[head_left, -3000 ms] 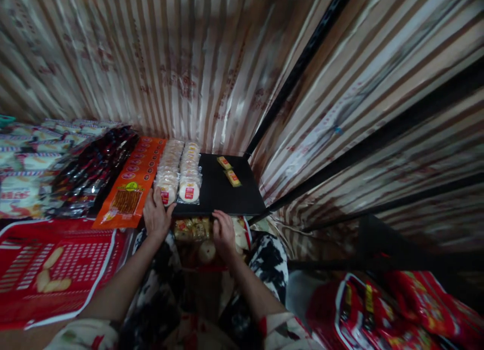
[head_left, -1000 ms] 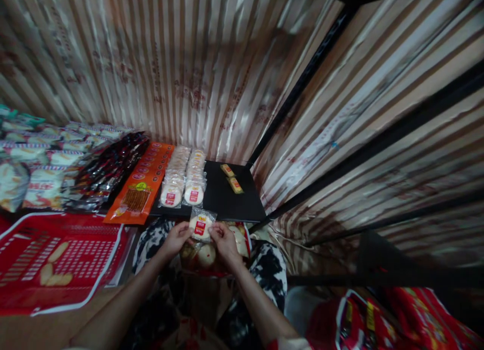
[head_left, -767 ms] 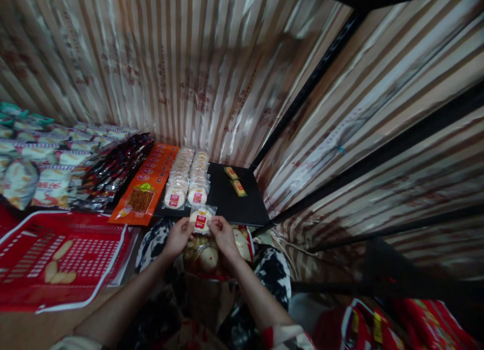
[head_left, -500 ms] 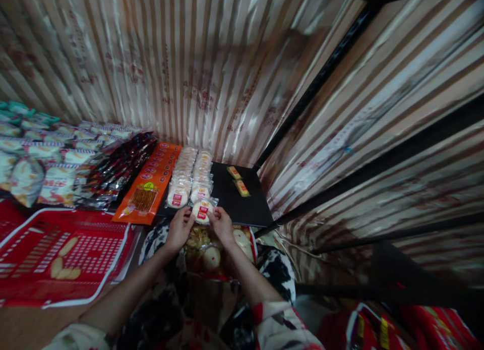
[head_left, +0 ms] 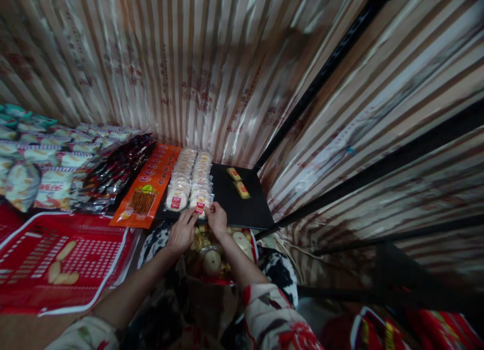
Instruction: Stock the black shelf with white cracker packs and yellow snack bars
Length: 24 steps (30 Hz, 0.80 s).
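Observation:
A clear-wrapped round white rice cracker [head_left: 200, 209] with a red label lies at the near end of the right-hand row of similar wrapped crackers [head_left: 202, 173]. My left hand [head_left: 182, 232] pinches its left lower edge, fingers closed. On its right side, my right hand [head_left: 217, 221] grips the wrapper between thumb and fingers. A second row of wrapped crackers [head_left: 181, 181] runs alongside on the left. Both rows lie on a black board [head_left: 247, 211]. Under my forearms, a red-rimmed basket [head_left: 254, 239] holds more wrapped snacks, partly hidden by my arms.
Two small yellow packets [head_left: 241, 189] lie on the board's right. Leftward are an orange snack bag [head_left: 145, 186], dark shiny packets [head_left: 117, 173] and white snack bags [head_left: 55, 186]. A red basket [head_left: 109, 239] holds several pale oblong snacks. Black poles [head_left: 317, 85] cross the right side.
Both hands have moved slightly forward, bringing the wrapped cracker from in front of the right row onto its near end. The grip on it remains.

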{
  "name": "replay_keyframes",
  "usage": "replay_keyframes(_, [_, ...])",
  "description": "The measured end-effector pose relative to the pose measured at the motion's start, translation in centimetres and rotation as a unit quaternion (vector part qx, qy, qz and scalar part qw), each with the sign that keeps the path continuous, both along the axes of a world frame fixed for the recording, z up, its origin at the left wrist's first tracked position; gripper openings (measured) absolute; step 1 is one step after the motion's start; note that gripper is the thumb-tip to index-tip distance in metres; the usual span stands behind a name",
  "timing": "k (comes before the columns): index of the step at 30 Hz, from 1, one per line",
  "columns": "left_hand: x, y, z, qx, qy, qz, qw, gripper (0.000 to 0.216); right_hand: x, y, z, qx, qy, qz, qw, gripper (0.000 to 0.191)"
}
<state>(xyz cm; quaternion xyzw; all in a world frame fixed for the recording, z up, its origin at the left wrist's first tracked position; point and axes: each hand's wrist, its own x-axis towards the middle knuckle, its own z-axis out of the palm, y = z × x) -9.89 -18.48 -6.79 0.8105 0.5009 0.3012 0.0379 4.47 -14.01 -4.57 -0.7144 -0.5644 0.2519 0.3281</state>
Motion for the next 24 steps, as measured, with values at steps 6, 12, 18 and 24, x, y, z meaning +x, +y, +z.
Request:
replay_keyframes(6, [0.5,0.2,-1.0,0.039,0.020,0.001,0.999,0.050,-0.3,0.3,-0.2,0.042,-0.047,0.004,0.998,0.009])
replay_keyframes(12, [1.2,0.3,-2.5,0.078,0.016,0.029,0.996,0.050,0.0,-0.1,-0.3,0.080,-0.044,-0.017,0.996,0.034])
replay_keyframes(18, [2.0,0.3,-2.4,0.090,0.028,0.061,0.994,0.047,1.1,2.3,0.9,0.171,-0.163,0.060,0.970,0.043])
replay_keyframes(24, [2.4,0.5,-1.5,0.092,0.067,0.085,0.990,0.044,0.7,6.3,0.5,0.124,-0.157,0.123,0.972,0.048])
